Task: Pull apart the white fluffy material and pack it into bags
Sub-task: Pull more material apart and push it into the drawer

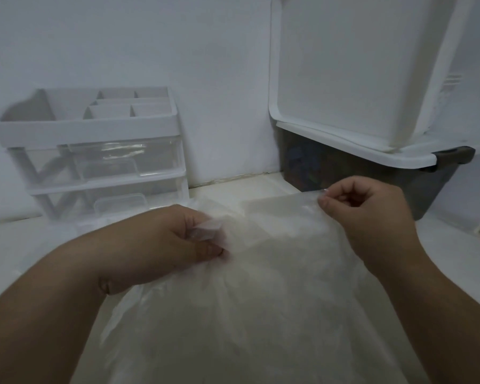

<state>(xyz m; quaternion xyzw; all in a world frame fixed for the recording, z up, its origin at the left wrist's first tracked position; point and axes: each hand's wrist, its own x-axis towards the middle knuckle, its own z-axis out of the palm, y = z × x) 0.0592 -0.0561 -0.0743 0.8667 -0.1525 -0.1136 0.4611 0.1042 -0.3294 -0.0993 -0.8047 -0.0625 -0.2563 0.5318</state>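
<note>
A large clear plastic bag (261, 314) lies across the white counter in front of me, bulging with pale, soft material seen dimly through the film. My left hand (175, 242) grips a bunched fold of the bag's upper edge at its left side. My right hand (366, 209) pinches the same edge at the right corner between thumb and fingers. The bag's top edge is stretched between the two hands. The fluffy material itself is blurred behind the plastic.
A white and clear drawer organiser (94, 151) stands at the back left against the wall. At the back right sits a dark storage bin (399, 184) with its white lid (344, 67) propped upright. The counter (25, 245) runs to the wall.
</note>
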